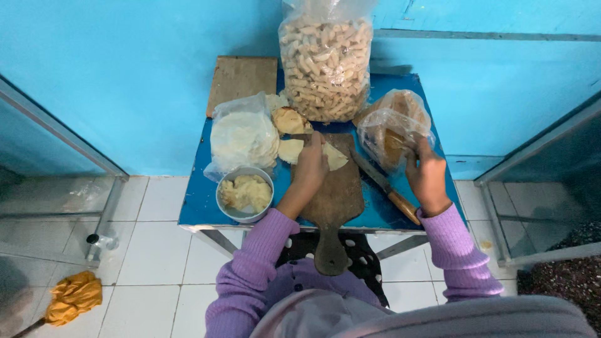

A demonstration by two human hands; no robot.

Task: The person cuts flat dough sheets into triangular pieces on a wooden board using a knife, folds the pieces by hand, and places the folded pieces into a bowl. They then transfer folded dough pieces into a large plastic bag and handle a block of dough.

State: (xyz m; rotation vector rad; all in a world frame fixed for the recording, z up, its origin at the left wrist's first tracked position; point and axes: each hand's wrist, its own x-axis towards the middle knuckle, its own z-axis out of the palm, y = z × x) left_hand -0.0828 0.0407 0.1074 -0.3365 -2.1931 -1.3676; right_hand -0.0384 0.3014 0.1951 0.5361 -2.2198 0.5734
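My left hand (310,168) rests on a wooden cutting board (335,194) and pinches a pale thin dough wrapper (333,158) at the board's far end. My right hand (426,175) grips the lower edge of a clear plastic bag with brownish pieces (391,122) at the table's right. Between the hands, a knife with a wooden handle (388,189) lies slanted on the blue table (197,203). A metal bowl of pale yellowish filling (245,194) stands left of the board. Both my sleeves are purple.
A tall clear bag of pale stick-shaped crackers (325,62) stands at the back. A bag of round white wrappers (243,138) lies at left, with loose wrappers (289,120) beside it. A wooden plank (241,78) leans at the wall. An orange cloth (74,297) lies on the tiled floor.
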